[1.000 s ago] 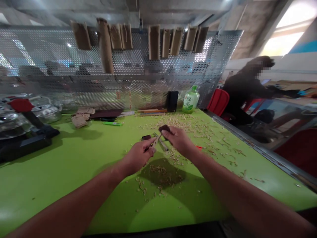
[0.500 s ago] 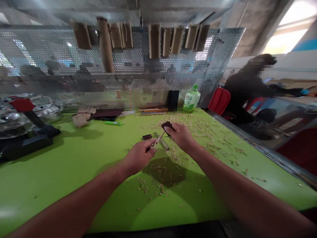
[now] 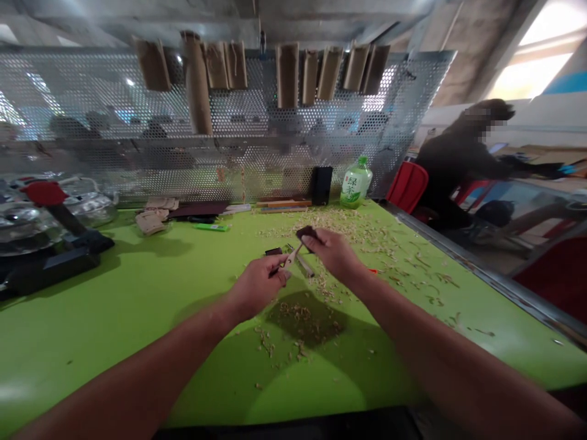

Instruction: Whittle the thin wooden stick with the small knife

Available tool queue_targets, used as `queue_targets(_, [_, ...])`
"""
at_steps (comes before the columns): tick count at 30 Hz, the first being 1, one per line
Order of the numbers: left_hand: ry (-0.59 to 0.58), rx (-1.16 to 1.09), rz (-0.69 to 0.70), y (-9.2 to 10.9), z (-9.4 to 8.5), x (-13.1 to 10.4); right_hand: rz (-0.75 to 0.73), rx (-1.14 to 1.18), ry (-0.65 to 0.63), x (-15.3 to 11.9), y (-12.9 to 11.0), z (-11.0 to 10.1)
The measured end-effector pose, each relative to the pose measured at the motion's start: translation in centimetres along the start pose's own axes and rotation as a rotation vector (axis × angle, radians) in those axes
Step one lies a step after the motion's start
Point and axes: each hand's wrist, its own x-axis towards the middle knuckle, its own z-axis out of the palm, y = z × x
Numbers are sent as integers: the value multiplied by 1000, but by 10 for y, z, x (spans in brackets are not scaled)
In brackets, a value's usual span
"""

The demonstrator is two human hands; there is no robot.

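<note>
My left hand (image 3: 259, 284) is closed around a small, pale carved wooden piece (image 3: 290, 260), whose thin end points up toward the other hand. Pinched in my right hand (image 3: 338, 255) is a dark brown folded piece of sandpaper (image 3: 305, 232), which meets that thin end. Thumb and fingers partly hide both objects. Beneath the hands, a slim tool with a pale handle (image 3: 305, 266) lies on the green tabletop (image 3: 137, 342). A small dark block (image 3: 273, 251) lies just beyond my left fingers.
Wood shavings (image 3: 298, 311) litter the table. Along the back stand a green-labelled bottle (image 3: 356, 183) and a black box (image 3: 321, 186), near a dark red sheet (image 3: 199, 210) and a green-cased item (image 3: 211, 227). Metal kettles (image 3: 92, 208) are at left. A person (image 3: 458, 159) sits at right.
My right hand and the sandpaper have shifted slightly left along the thin end of the wooden piece. The wooden piece has turned a little in my left hand.
</note>
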Motion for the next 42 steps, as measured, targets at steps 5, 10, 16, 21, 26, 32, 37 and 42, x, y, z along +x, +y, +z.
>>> queue_targets(5, [-60,-93,-95,-1,0,2,-34,97,-224,-1,2,1])
queue_targets(10, [-97,-241,-115,-8,-3,4,29,37,41,2,1,-1])
queue_targets(16, [-147,-367,-123,-9,-6,4,26,84,-50,1,-3,-4])
queue_targets(21, [-217,-464,-174,-5,-6,3,-6,107,-158,3,2,-5])
queue_targets(26, [-299,-601,-184,-5,-7,1,82,22,62,6,4,-6])
queue_targets(32, [-302,-660,-205,-2,-6,1,27,102,-30,5,2,-3])
queue_targets(37, [-316,-679,-227,1,-6,0,-2,127,-104,2,-1,-3])
queue_targets(42, [-320,-764,-228,1,-7,1,13,105,12,1,-3,-4])
